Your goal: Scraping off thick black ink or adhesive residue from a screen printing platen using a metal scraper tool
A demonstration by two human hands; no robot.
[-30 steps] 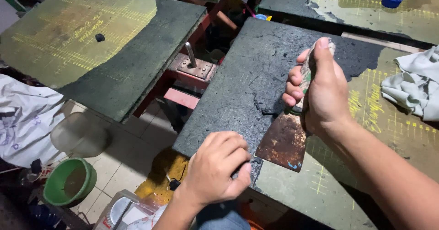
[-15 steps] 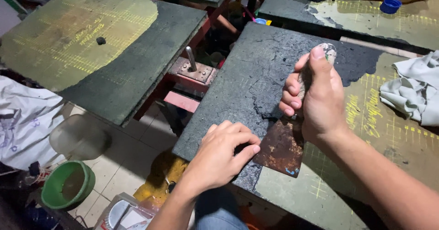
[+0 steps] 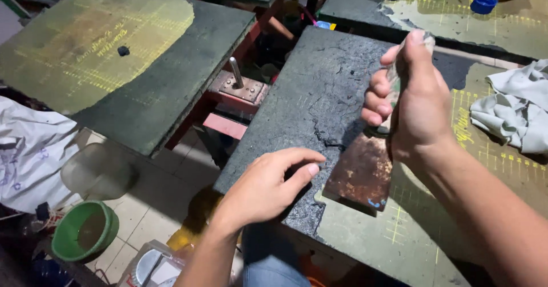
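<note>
Gripping rusty scraper (image 3: 362, 173) handle, right hand (image 3: 414, 101) fingers clenched; left hand (image 3: 264, 187) fingers released, resting on dark-coated board (image 3: 308, 101).

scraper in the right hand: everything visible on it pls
The scraper has a wide, flat, roughly rectangular metal blade, brown with rust and flecked blue near one lower corner. The right hand wraps and hides the handle. The blade slopes down toward the person, its lower edge on the board at the border of the cracked dark coating. The left hand lies flat beside it, fingertips near the blade; contact unclear.
</note>
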